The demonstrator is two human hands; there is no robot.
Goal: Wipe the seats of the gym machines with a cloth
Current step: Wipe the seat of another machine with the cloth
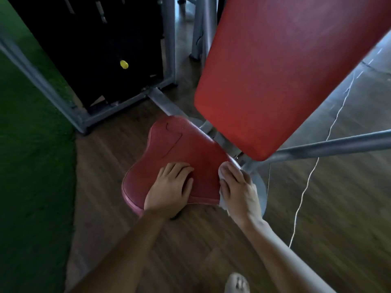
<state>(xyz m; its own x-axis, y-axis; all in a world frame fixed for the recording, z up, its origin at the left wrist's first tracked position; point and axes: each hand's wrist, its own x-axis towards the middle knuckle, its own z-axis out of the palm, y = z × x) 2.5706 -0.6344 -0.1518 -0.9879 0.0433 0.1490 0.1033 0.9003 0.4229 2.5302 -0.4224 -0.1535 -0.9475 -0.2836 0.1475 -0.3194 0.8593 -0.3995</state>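
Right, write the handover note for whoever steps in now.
Left hand: rests flat on the red seat and holds nothing.
Right hand: presses the white cloth against the seat's right edge, fingers spread over it.
Done: wiping is under way here; the frame does not show how much is clean.
Left: finish this seat, then the seats of any other machines.

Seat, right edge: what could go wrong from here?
1. The right hand presses the cloth beside the metal bracket; its fingers could catch there.
2. The cloth may snag the crack at the far end of the seat.
3. The white cord trailing alongside could cause a trip.
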